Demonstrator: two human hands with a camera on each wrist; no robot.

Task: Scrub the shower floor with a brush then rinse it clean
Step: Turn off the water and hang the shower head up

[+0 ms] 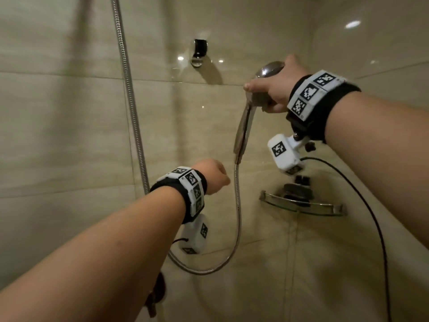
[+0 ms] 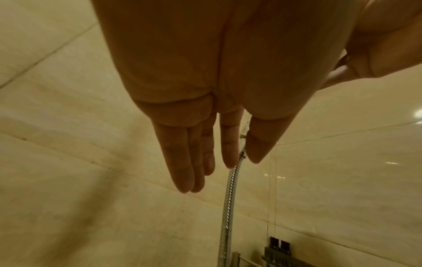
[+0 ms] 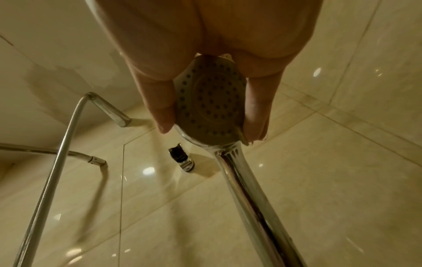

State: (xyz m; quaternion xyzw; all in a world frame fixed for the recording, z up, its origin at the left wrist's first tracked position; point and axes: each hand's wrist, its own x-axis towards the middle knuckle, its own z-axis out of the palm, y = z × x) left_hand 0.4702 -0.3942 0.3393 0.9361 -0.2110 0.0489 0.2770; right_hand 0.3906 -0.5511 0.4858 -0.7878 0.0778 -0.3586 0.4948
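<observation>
My right hand grips a chrome hand shower by its round head, held up in front of the beige tiled wall. The wrist view shows the thumb and fingers clasping the edges of the perforated spray face, with the handle pointing away. Its metal hose hangs from the handle and loops down. Lower down, my left hand is beside that hose. It holds nothing, and its fingers are straight, with the hose behind them. No brush and no floor are in view.
An empty chrome wall holder is mounted above and left of the hand shower. A second stretch of hose runs up the wall at left. A glass corner shelf with dark items is at lower right. A dark fitting shows under my left forearm.
</observation>
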